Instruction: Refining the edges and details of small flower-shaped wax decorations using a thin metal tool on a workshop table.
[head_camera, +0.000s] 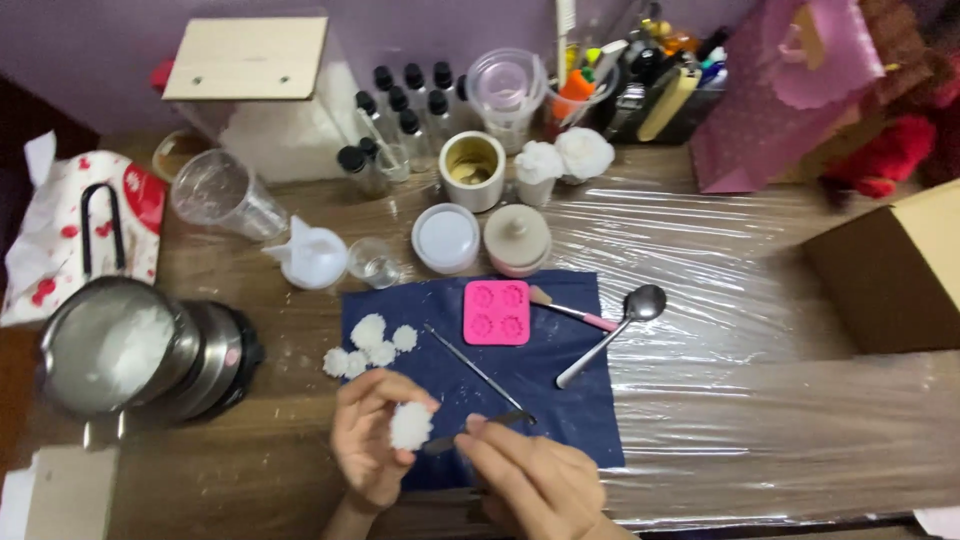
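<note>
While both hands work low over the cloth (560, 400), the scene reads thus:

Left hand: the left hand (372, 440) is curled, its fingertips pinching a white flower (410, 426) held up just above the near edge of the cloth.
Right hand: the right hand (535, 480) is closed in a pen-like grip on a thin tool (475, 432), whose dark tip points left and nearly touches the flower.
Flower: it is small, white and ruffled, caught between thumb and fingers, clear of the table (720, 420).
Cloth: dark blue, spread flat on a wooden table covered with clear film.
Loose flowers: a cluster of white flowers (370, 346) lies at the left edge of the cloth, just beyond the left hand.
Mould: a pink square mould (496, 312) with four cavities sits at the far edge of the cloth.
Pick: a thin metal pick (470, 366) lies slantwise on the cloth between the cluster and the mould.
Brush: a pink-handled brush (570, 309) rests just right of the mould.
Spoon: a metal spoon (612, 336) lies aslant across the right edge of the cloth.
Pot: a steel pot (110, 345) with white matter inside stands on a heater at the left, well apart from the hands.
Jars: two lidded jars (480, 240) stand just beyond the cloth.
Bottles: black-capped bottles (405, 110) are grouped at the back.
</note>
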